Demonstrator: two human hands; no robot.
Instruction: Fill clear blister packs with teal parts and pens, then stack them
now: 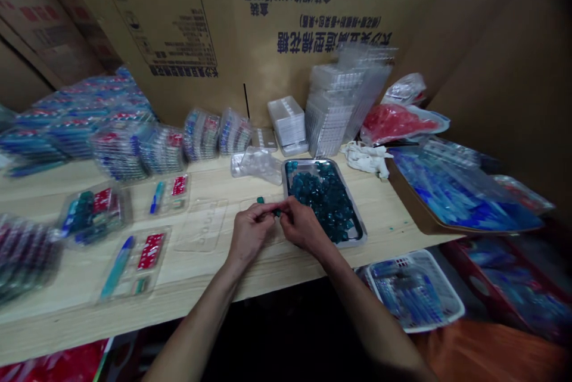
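My left hand and my right hand meet over the table, fingertips pinched together. Between them shows a small dark green piece, mostly covered by the fingers. Another small green piece lies just beyond my left hand, by a clear plastic tray that my hands partly hide. Close to my right hand, a metal tray holds many dark teal, glossy pieces. Left of my hands lies a bare clear blister tray. Farther left, another blister tray carries a blue pen-like item and a red dotted packet.
Stacked clear trays stand behind the metal tray. Filled packs line the back left. At right are a cardboard box of blue items, a white basket below table level and a crumpled white glove.
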